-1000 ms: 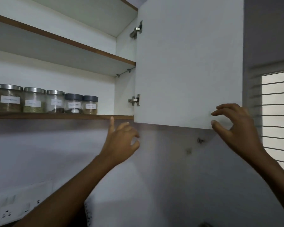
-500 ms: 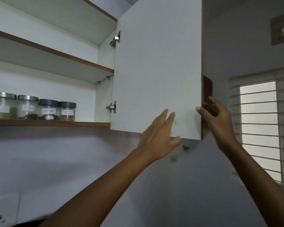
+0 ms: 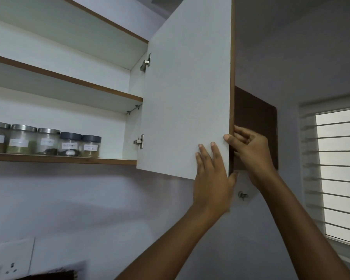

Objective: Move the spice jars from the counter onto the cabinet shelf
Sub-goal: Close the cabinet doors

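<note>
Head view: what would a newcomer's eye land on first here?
The big white cabinet door, swung open mid-frame, with the left hand flat on its inner face and the right hand gripping its free edge. Next, the row of labelled spice jars on the lowest shelf, far left.

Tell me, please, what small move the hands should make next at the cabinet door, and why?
Probably swing the door shut. Five jars already stand in a row on the shelf, the right hand grips the door's free edge, and the left hand lies flat on its inner face, so both are placed to move it.
</note>
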